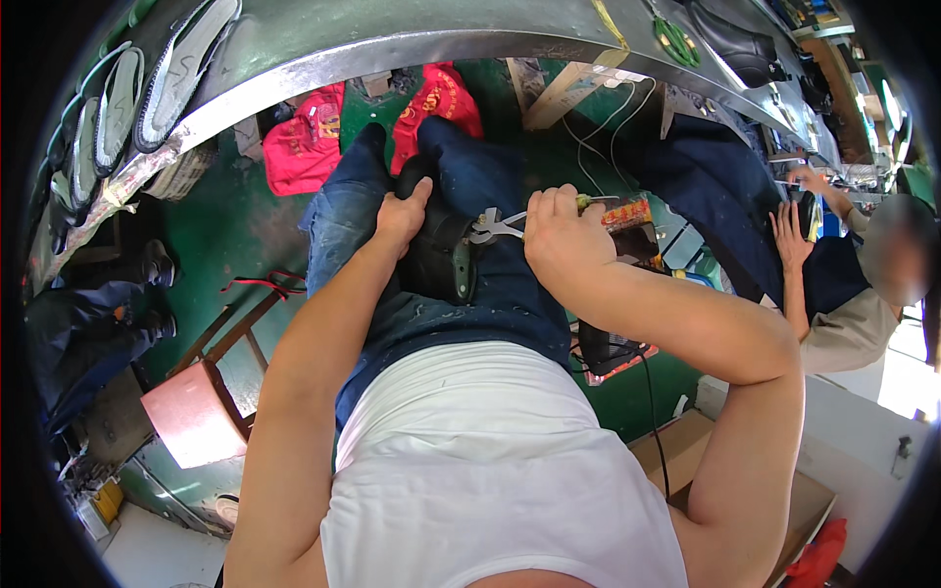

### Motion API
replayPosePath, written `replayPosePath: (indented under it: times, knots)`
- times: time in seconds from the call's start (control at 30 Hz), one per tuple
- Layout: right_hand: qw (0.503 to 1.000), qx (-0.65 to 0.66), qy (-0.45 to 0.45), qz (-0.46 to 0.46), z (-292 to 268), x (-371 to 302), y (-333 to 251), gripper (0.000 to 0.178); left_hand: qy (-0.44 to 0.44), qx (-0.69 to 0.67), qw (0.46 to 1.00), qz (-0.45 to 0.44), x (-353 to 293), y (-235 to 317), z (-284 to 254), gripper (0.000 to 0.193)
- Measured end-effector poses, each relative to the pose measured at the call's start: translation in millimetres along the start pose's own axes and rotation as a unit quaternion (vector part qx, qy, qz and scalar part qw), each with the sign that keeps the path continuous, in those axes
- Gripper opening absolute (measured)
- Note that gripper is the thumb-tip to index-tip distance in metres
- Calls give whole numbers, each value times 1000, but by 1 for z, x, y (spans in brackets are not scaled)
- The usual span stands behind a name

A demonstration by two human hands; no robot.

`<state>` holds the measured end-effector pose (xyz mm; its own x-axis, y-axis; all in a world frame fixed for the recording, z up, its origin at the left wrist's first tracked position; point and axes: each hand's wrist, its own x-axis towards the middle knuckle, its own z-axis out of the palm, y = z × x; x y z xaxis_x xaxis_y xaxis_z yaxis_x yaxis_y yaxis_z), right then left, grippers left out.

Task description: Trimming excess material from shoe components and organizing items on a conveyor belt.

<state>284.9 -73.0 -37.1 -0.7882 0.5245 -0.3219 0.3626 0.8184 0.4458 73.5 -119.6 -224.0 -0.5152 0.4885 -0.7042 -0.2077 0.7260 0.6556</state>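
Note:
A black shoe (427, 257) rests across my lap, its toe toward the bench and its heel end toward my waist. My left hand (404, 216) is wrapped round the shoe's left side, thumb on top. In my right hand (569, 240) is a pair of pliers (502, 227) with pale handles, the fingers closed round them. The metal jaws are at the shoe's right edge; whether they grip the material I cannot tell. Just below the jaws, a greenish strip with small dots (462, 267) shows along the shoe's opening.
A metal-edged workbench (412, 47) curves across the front, with several shoe uppers (186, 73) at its left and a black shoe (737, 44) at its right. Red bags (306, 142) lie under it. A pink-topped stool (196, 414) stands left, a cardboard box (676, 441) right. A co-worker (853, 323) works at far right.

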Motion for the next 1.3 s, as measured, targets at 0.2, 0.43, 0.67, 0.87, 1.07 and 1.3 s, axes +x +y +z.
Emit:
replayPosePath:
  times: [0.2, 0.43, 0.67, 0.87, 1.07, 1.3]
  knots:
    - [994, -18, -106, -17, -15, 16, 13, 35, 15, 67, 998, 2, -3, 7, 0, 109]
    - [837, 369, -379, -142, 12, 6, 68, 22, -20, -22, 999, -16, -1, 1, -6, 111]
    - [613, 716, -334, 13, 23, -53, 57, 20, -241, -248, 938, 24, -16, 8, -29, 89]
    - [535, 790, -287, 81, 51, -49, 20, 17, 264, 239, 684, 636, -44, 31, -16, 47]
    - [511, 807, -253, 155, 68, -46, 10, 17, 69, 382, 744, 543, -117, 49, -5, 42]
    - [589, 774, -204, 110, 66, -47, 6, 18, 108, 450, 690, 556, -117, 54, 4, 16]
